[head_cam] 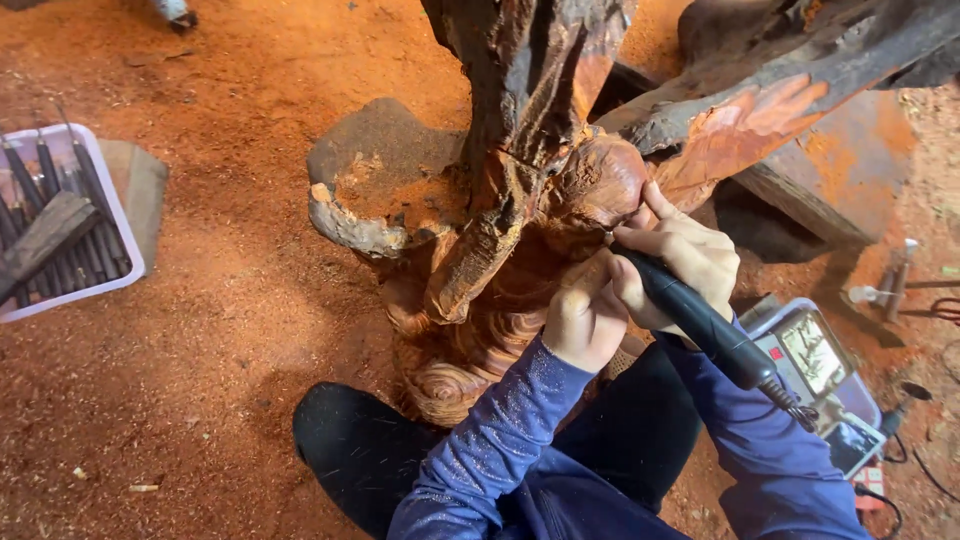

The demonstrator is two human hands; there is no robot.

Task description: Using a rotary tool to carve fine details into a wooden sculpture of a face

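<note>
Big reddish wood carving [520, 230] in the middle, standing on the ground, tall dark trunk going up and far. Round curls cut into the near bottom part.

Right hand [680, 255] wrapped tight around a black power carving tool [700, 320], fingers closed on it. Tip of the tool up against a smooth round knob of the carving, just under the thumb. Tool's tail pointing near and right, with a springy cord end.

Left hand [583, 315] just left of the right hand, touching it, fingers curled and resting on the carving. Cannot tell if anything inside that hand.

Blue sleeves [500, 440] on both arms. Dark knee [350, 450] near the bottom, left of the arms.

Orange sawdust [220, 330] all over the ground.

Far left, a white tray [125, 250] full of dark chisels, well apart from the hands. A flat grey board tucked under its right side.

On the right, near the right elbow, a small plastic box [815, 360] with things in it. Some wires and metal bits farther right.
</note>
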